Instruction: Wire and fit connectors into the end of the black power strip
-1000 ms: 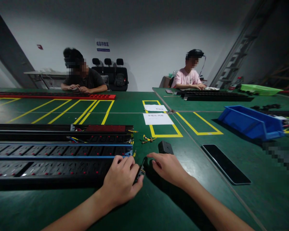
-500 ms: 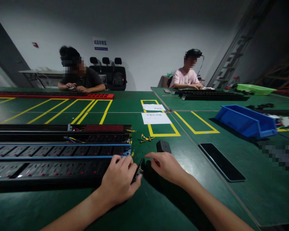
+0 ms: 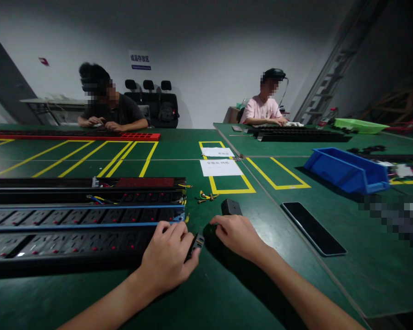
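Note:
My left hand (image 3: 167,254) is closed around a small black slotted plastic part (image 3: 198,243), which sticks out between thumb and fingers. This hand rests beside the right end of a long black socket strip (image 3: 89,245) with red dots. To the right, my right hand (image 3: 239,236) hovers over the green table with its index finger extended toward the black part and the other fingers curled. I see nothing in it, and its thumb is hidden. Just behind it stands a black block (image 3: 231,207). Yellow-green wire pieces (image 3: 206,197) lie farther back.
Blue-edged strips (image 3: 82,215) lie left. A phone (image 3: 313,228) and a blue bin (image 3: 346,169) sit right. Paper labels (image 3: 220,167) lie on taped yellow outlines. Two people (image 3: 112,110) work across the table; a green tray (image 3: 359,125) is at far right.
The black part in my left hand has tilted, so its slotted face shows more. My right index finger has bent slightly and drawn back right. The view has shifted a little.

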A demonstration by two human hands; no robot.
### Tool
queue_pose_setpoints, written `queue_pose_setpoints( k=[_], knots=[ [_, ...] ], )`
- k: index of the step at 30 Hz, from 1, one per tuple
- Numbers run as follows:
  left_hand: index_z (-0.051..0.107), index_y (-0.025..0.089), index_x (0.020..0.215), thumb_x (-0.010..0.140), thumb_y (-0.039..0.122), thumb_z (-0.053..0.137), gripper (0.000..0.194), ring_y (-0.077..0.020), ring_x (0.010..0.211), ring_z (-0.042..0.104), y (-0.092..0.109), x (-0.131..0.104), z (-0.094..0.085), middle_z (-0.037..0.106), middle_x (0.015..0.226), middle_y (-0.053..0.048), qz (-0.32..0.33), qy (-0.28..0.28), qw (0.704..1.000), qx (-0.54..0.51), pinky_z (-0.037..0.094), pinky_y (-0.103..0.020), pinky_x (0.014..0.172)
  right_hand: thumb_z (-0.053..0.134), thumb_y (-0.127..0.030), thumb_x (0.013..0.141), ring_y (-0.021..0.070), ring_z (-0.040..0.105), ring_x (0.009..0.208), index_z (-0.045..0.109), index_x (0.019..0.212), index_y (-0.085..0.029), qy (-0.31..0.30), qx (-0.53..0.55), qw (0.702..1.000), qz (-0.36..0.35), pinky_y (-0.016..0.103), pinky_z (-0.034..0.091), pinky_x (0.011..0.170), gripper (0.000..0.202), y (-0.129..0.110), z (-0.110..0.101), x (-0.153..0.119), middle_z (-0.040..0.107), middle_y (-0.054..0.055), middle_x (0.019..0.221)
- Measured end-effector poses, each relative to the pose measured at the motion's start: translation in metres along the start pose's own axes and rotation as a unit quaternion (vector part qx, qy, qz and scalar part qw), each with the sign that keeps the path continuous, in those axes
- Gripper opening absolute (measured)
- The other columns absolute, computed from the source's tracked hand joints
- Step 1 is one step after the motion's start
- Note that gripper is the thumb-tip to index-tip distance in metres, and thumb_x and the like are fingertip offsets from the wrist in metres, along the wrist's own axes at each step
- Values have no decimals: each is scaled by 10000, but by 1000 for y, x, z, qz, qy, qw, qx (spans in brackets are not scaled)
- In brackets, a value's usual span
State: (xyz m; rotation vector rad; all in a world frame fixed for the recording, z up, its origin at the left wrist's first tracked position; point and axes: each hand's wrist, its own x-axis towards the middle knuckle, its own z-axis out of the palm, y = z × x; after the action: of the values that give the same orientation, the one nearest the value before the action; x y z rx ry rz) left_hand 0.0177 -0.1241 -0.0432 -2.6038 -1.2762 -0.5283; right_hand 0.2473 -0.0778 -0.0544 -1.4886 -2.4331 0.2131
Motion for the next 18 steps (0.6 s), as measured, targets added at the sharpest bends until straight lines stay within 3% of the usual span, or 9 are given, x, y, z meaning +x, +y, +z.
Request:
queue_pose_setpoints(
  k=[7,13,18],
  knots=[
    [670,182,855,908,342,558,202,-251,831,549,0,-1,0,626,902,-83,-1,1,1000,5,375,-437,789,470,-156,871,208,727,761,719,1167,-261,6,3,1000,-18,281,404,643,401,-1,-1,0,787,49,867],
    [665,184,853,905,342,567,194,-244,838,544,0,-1,-1,626,894,-83,-2,3,1000,3,372,-432,796,475,-114,858,194,736,859,766,1045,-282,-25,56,997,-50,270,466,739,385,-2,-2,-1,794,15,940],
    [668,181,858,911,342,558,203,-247,842,547,0,0,-1,629,905,-88,-2,-5,1000,4,376,-442,799,476,-123,881,209,741,906,757,1127,-279,-16,29,999,-23,286,488,765,405,0,-3,-1,794,30,1031]
  ],
)
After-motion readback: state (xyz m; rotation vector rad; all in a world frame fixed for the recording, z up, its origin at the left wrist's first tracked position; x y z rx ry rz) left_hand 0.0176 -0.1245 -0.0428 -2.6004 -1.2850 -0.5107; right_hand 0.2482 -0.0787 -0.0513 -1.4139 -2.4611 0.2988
